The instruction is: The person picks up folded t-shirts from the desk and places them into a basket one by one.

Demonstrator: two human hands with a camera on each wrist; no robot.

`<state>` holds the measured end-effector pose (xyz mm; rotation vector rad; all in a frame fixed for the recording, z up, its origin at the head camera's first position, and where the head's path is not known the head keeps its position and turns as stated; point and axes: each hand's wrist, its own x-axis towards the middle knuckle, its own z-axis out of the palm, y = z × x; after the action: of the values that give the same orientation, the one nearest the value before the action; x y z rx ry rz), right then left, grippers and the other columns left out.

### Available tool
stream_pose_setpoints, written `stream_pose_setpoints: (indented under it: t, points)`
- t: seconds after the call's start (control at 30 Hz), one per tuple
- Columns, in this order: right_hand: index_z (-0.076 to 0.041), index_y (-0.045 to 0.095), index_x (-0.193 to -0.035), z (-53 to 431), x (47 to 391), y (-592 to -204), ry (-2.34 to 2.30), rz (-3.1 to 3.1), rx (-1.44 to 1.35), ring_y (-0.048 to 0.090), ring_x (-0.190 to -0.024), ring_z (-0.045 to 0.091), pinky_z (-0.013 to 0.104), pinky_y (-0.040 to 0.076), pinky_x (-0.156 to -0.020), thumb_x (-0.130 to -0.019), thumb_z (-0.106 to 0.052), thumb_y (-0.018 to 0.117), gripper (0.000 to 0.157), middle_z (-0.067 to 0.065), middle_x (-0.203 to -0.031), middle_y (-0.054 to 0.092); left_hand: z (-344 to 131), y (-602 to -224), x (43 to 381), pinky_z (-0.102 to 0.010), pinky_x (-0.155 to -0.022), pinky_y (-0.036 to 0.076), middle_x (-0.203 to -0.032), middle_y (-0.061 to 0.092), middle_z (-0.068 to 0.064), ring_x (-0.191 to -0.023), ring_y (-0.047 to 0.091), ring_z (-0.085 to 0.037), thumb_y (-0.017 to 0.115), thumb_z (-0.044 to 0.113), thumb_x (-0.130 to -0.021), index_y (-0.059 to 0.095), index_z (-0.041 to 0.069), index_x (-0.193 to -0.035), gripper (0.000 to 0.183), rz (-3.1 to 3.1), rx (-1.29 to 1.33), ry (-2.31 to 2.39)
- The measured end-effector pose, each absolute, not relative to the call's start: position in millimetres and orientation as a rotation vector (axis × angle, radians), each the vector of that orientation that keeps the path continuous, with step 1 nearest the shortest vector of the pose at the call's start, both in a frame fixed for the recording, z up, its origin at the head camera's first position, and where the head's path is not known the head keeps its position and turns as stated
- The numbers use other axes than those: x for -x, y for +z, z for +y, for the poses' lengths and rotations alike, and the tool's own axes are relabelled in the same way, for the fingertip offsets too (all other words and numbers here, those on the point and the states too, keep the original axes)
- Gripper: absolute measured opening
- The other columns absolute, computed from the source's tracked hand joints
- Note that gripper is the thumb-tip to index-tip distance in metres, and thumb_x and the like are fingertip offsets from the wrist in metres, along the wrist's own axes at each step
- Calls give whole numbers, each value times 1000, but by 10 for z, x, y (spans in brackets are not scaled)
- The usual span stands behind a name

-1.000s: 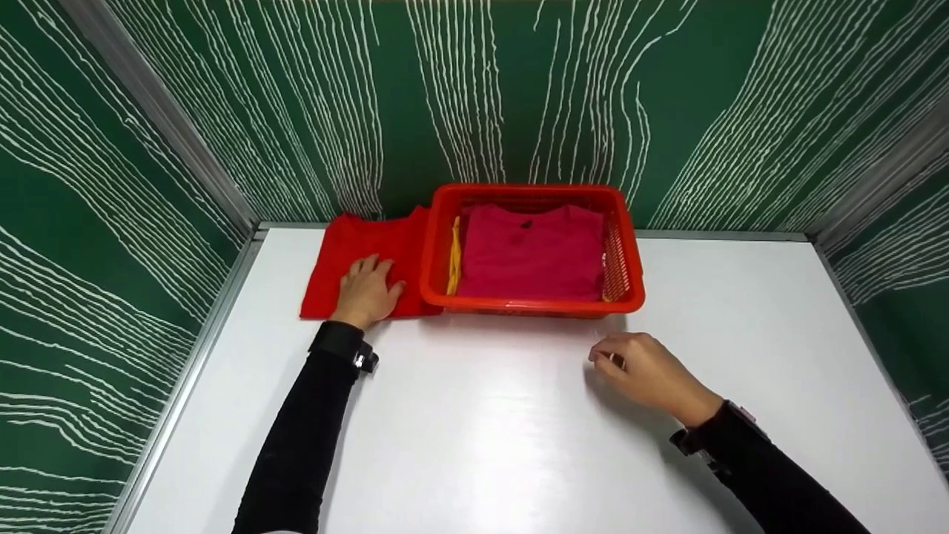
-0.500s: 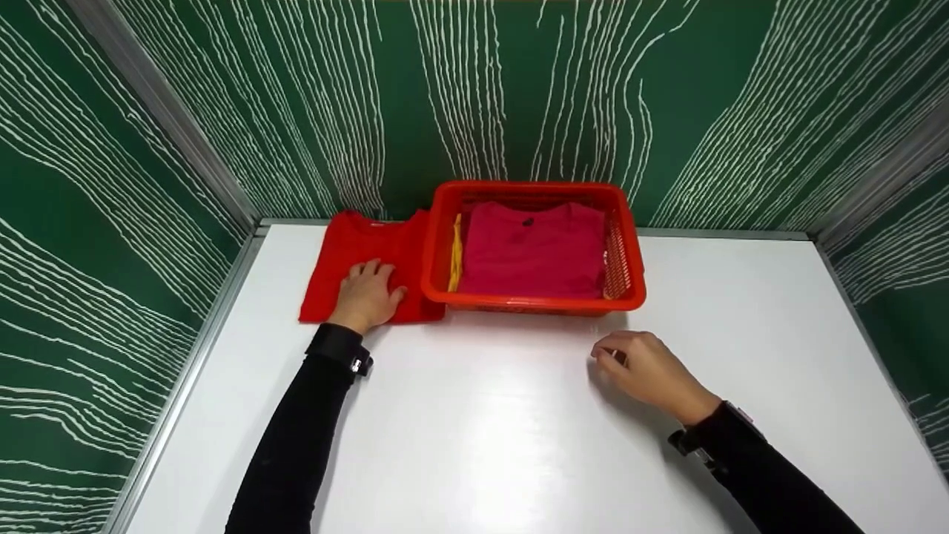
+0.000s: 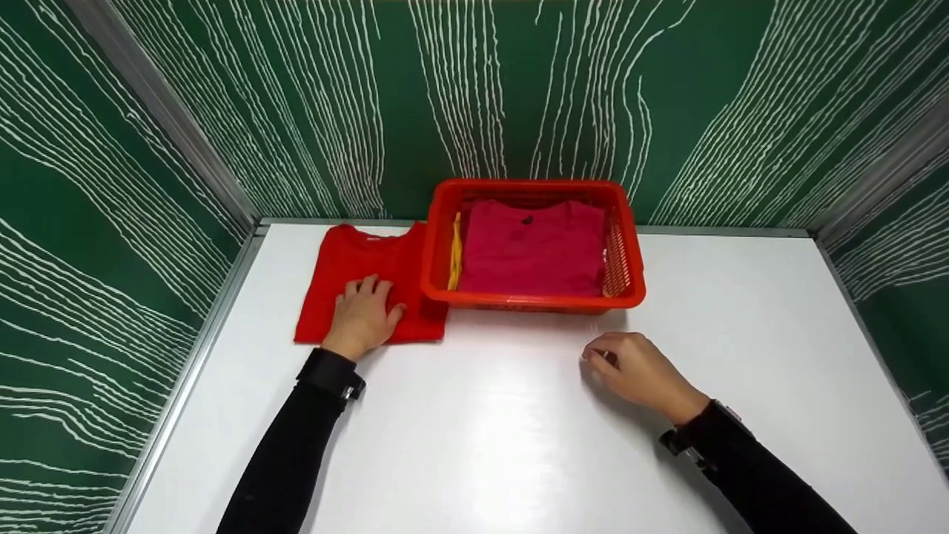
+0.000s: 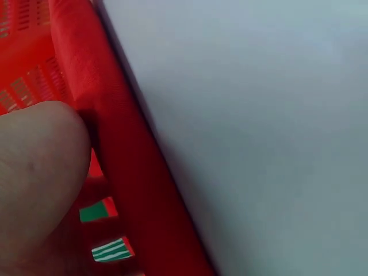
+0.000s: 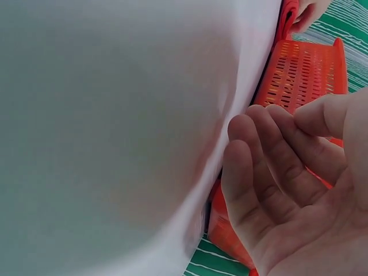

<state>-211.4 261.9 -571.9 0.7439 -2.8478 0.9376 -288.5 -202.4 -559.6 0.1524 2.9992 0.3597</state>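
A folded red T-shirt (image 3: 356, 256) lies flat on the table, left of the basket. My left hand (image 3: 363, 315) rests on its lower half with the fingers spread. In the left wrist view the shirt's thick folded edge (image 4: 132, 167) runs beside part of that hand (image 4: 40, 172). My right hand (image 3: 634, 371) is low over the table in front of the basket's right corner. Its fingers are loosely bent, and the right wrist view shows nothing in the palm (image 5: 305, 241). Inside the red plastic basket (image 3: 534, 302) is a folded pink T-shirt (image 3: 530, 252).
Along the basket's inner left side stands a yellow cloth (image 3: 454, 252). The basket is near the back edge of the white table (image 3: 482, 415). Green walls (image 3: 689, 89) with white wavy lines close off the back and both sides.
My left hand has drawn the red T-shirt toward the table's front, so its collar sits away from the back wall. The right hand has shifted only slightly left.
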Motion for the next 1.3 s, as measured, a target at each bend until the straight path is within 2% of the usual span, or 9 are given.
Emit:
stream_pose_setpoints:
  t: [0.37, 0.7, 1.03, 1.3]
  points:
    - [-16, 84, -91, 2533, 2086, -5759, 949, -2825, -720, 69, -84, 7, 33, 62, -81, -101, -4, 70, 21, -10, -86, 75, -2059, -5637, 2629, -71, -127, 34, -174, 38, -26, -157, 34, -52, 59, 46, -111, 48, 8, -164, 67, 3009, -184, 377]
    - [-12, 85, -99, 2202, 2074, -5704, 921, -2834, -810, 69, -87, 10, 35, 62, -84, -102, -8, 73, 13, -5, -91, 76, -2069, -5648, 2387, -73, -123, 37, -172, 41, -27, -155, 37, -53, 60, 47, -110, 50, 7, -162, 66, 3013, -183, 370]
    - [-10, 84, -102, 1653, 2091, -5637, 888, -2771, -1007, 69, -83, 12, 36, 62, -81, -103, -11, 72, 13, 0, -92, 76, -2053, -5623, 2159, -74, -119, 42, -168, 46, -27, -150, 42, -52, 67, 45, -107, 56, 6, -158, 66, 3031, -175, 382]
    - [-8, 84, -106, 1350, 2140, -5673, 882, -2757, -1067, 73, -88, 17, 38, 64, -83, -102, -9, 70, 14, 5, -97, 78, -2054, -5605, 1966, -70, -116, 47, -163, 52, -27, -145, 47, -50, 74, 44, -103, 62, 6, -154, 65, 3059, -167, 396]
